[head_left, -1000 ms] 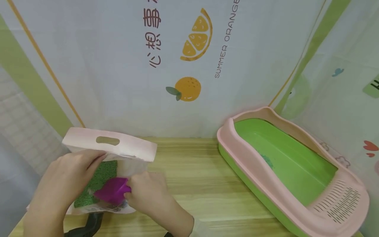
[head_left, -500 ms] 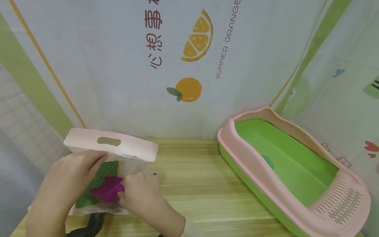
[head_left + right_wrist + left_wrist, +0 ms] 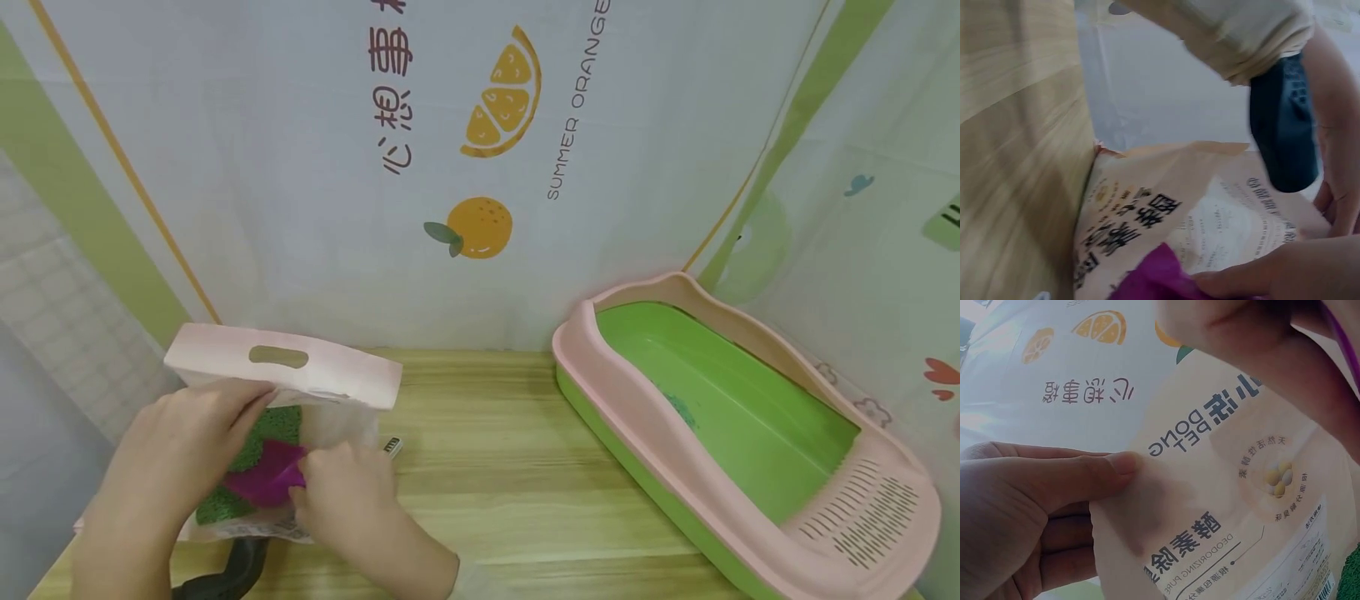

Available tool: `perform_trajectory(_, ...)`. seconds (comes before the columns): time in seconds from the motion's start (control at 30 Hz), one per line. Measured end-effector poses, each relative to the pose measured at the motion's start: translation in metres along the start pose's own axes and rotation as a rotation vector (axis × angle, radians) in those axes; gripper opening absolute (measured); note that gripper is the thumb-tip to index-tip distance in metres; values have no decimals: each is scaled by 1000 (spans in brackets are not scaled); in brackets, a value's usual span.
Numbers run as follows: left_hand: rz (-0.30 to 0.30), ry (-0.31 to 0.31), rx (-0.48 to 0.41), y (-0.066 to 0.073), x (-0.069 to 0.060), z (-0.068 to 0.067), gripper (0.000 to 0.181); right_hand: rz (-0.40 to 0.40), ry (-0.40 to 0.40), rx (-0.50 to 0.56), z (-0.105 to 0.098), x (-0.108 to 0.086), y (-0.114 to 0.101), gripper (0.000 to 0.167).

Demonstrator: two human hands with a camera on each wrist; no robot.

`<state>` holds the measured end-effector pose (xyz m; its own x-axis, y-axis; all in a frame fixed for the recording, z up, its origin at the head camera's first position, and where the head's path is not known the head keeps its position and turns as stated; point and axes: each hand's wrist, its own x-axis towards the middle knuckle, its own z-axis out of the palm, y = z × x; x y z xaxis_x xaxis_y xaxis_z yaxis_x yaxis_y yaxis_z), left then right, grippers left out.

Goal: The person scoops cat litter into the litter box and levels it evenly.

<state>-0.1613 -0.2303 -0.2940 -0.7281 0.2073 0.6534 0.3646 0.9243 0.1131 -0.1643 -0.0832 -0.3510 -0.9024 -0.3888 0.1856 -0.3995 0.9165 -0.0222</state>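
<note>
A plastic bag of green pellets [image 3: 281, 423] stands at the left, its pale pink handle strip [image 3: 360, 382] upright at the back. My left hand [image 3: 176, 450] grips the bag's opened edge; the left wrist view shows the thumb of this hand [image 3: 1041, 500] pressed on the printed film [image 3: 1210, 487]. Inside the opening, a magenta scoop [image 3: 264, 477] lies partly sunk in the pellets. My right hand [image 3: 352, 492] holds the scoop by its handle, which the fingers mostly hide. In the right wrist view, the scoop [image 3: 1155, 275] is in front of the bag's printed side.
A green litter box with a pink rim [image 3: 637, 400] stands on the right, with a small patch of pellets [image 3: 678, 408] inside. A black curved object [image 3: 232, 571] lies in front of the bag. Patterned curtains [image 3: 315, 208] hang behind the wooden table [image 3: 480, 467].
My right hand has moved left with the scoop, which now sits deeper in the pellets. A small black-and-white item now shows beside the bag. The left hand keeps its hold.
</note>
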Motion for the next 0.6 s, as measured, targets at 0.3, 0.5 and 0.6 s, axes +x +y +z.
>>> perform_trajectory(0.3, 27, 17, 1, 0, 1, 0, 21, -80, 200, -28, 16, 1, -2, 25)
perform_trajectory(0.5, 13, -10, 1, 0, 1, 1, 19, -115, 257, -37, 24, 3, -4, 35)
perform_trajectory(0.6, 10, -17, -1, 0, 1, 2, 18, -126, 285, -57, 29, 3, -5, 27)
